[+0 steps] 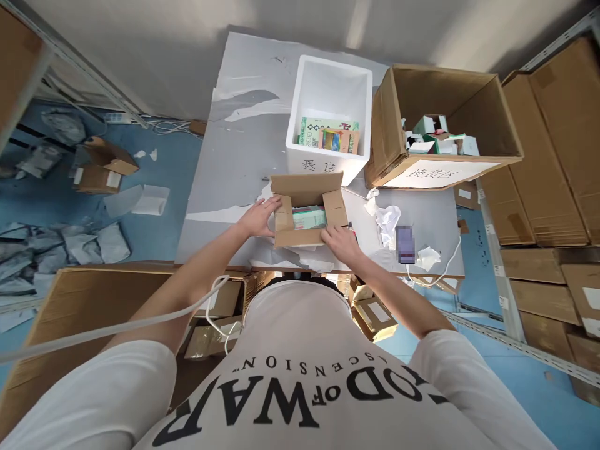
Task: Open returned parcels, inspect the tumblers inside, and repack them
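Note:
A small cardboard box (304, 237) lies on the table with its flaps folded out. Inside it is a pale green packet or small box (309, 217). My left hand (259, 217) grips the left side of the cardboard box, fingers over the flap and thumb lower down. At the front right corner, my right hand (343, 244) has its fingers curled onto the box's edge; part of its grip is hidden. Directly behind stands a white foam box (293, 112) holding green and orange printed packets (338, 139).
A large cardboard carton (389, 125) of small white-green boxes (443, 140) stands at the back right. Crumpled paper (388, 224) and a phone (405, 244) on a cable lie to the right on the grey table (220, 175). Cartons fill the shelf (497, 275) at right.

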